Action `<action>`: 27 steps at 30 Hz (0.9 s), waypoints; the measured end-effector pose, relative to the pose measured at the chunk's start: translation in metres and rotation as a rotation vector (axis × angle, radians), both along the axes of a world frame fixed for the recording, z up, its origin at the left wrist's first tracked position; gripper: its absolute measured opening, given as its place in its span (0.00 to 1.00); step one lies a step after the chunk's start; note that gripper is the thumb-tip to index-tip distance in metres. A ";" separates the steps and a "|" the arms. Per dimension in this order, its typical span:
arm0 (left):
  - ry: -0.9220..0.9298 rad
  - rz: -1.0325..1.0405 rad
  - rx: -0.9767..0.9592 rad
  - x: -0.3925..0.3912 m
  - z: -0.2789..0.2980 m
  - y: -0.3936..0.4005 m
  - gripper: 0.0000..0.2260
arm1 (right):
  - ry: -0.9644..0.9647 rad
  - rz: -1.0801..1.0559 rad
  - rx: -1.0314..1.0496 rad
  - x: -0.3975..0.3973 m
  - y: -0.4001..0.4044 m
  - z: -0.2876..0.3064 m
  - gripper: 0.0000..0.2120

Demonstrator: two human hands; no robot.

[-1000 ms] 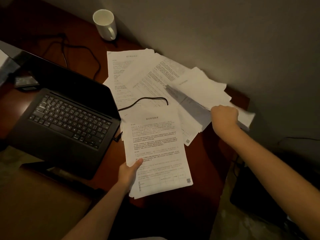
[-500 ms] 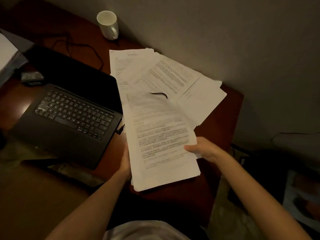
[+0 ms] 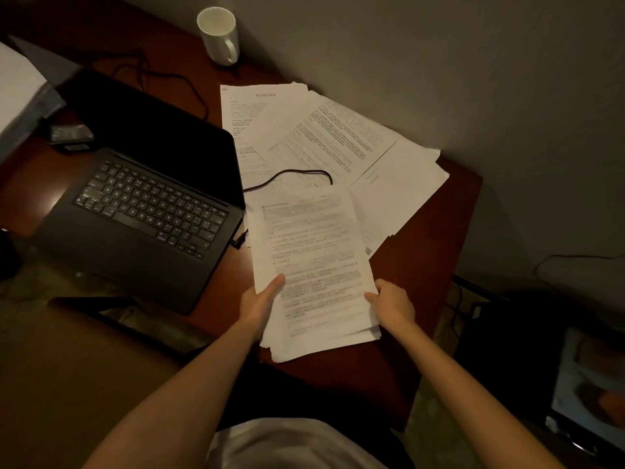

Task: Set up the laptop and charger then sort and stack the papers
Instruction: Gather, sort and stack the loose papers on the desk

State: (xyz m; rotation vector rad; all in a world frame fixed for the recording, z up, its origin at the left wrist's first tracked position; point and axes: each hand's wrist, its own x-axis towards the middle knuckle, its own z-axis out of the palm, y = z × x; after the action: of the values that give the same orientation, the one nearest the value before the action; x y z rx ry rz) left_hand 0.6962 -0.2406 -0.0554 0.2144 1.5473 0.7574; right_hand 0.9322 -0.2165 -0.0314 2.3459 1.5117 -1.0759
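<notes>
Squaring white printed paper stack (image 3: 318, 275) right of open black laptop (image 3: 142, 204) | left hand (image 3: 262, 304), right hand (image 3: 392, 304) grip its edges to align sheets | loose papers (image 3: 324, 140) await beyond on desk (image 3: 453, 211)

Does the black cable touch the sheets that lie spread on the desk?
Touching. The head view shows the black cable lying across the spread sheets.

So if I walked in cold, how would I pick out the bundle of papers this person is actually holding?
Start at the open black laptop on the dark red desk. Just right of its keyboard, nearest the person, lies the held stack. The left hand and right hand hold its two long edges, whereas the loose sheets fanned out toward the wall lie untouched.
</notes>
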 end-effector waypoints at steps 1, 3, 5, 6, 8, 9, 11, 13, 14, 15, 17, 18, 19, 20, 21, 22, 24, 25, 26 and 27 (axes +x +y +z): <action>0.004 0.003 0.001 0.000 -0.001 0.000 0.11 | 0.004 0.036 -0.053 0.000 -0.004 -0.001 0.05; 0.014 0.013 0.002 0.001 -0.003 0.000 0.09 | 0.025 0.100 -0.104 -0.002 -0.012 -0.007 0.04; 0.037 0.029 0.001 0.002 -0.006 0.001 0.08 | 0.022 0.143 -0.088 -0.005 -0.018 -0.011 0.08; 0.059 0.032 0.003 0.003 -0.007 0.001 0.08 | 0.022 0.124 -0.067 -0.006 -0.018 -0.011 0.11; 0.095 0.036 0.008 0.004 -0.010 0.001 0.08 | 0.052 -0.042 -0.006 -0.005 -0.006 -0.008 0.13; 0.107 0.040 0.010 0.004 -0.011 0.001 0.07 | 0.077 -0.159 0.049 -0.003 0.004 -0.005 0.12; 0.125 0.048 0.009 0.006 -0.013 0.001 0.07 | 0.142 -0.403 0.159 0.004 0.033 -0.001 0.11; 0.138 0.048 -0.003 0.007 -0.013 0.002 0.09 | 0.253 -0.646 0.225 0.012 0.066 -0.001 0.14; 0.132 0.054 -0.008 0.007 -0.011 0.003 0.11 | 0.323 -0.756 0.249 0.014 0.081 -0.001 0.14; 0.118 0.063 -0.008 0.007 -0.010 0.004 0.12 | 0.389 -0.861 0.273 0.016 0.095 -0.002 0.12; 0.104 0.069 0.000 0.007 -0.008 0.004 0.13 | 0.478 -1.027 0.330 0.015 0.122 0.002 0.15; 0.103 0.066 0.004 0.008 -0.008 0.005 0.12 | 0.504 -1.094 0.348 0.016 0.135 0.004 0.21; 0.102 0.067 0.002 0.008 -0.008 0.005 0.12 | 0.534 -1.147 0.344 0.018 0.145 0.004 0.23; 0.096 0.071 -0.006 0.007 -0.008 0.006 0.12 | 0.564 -1.197 0.324 0.019 0.152 0.007 0.23; 0.091 0.076 -0.018 0.007 -0.009 0.008 0.12 | 0.603 -1.193 0.292 0.020 0.159 0.009 0.20; 0.082 0.079 -0.030 0.006 -0.010 0.009 0.12 | 0.645 -1.131 0.247 0.023 0.163 0.012 0.18; 0.063 0.082 -0.051 0.004 -0.014 0.011 0.11 | 0.719 -1.114 0.174 0.030 0.174 0.005 0.17; 0.055 0.087 -0.059 0.003 -0.015 0.011 0.11 | 0.699 -1.081 0.152 0.029 0.177 0.003 0.18; 0.049 0.092 -0.063 0.003 -0.016 0.011 0.10 | 0.637 -1.038 0.136 0.030 0.177 0.003 0.20; 0.045 0.097 -0.066 0.003 -0.017 0.010 0.10 | 0.572 -1.073 0.113 0.031 0.179 0.005 0.21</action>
State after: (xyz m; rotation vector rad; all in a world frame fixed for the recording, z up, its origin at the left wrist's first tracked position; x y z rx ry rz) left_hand 0.6993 -0.2302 -0.0722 0.1092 1.6315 0.7809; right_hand 0.9629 -0.0371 -0.0262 3.1434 0.2275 -2.0187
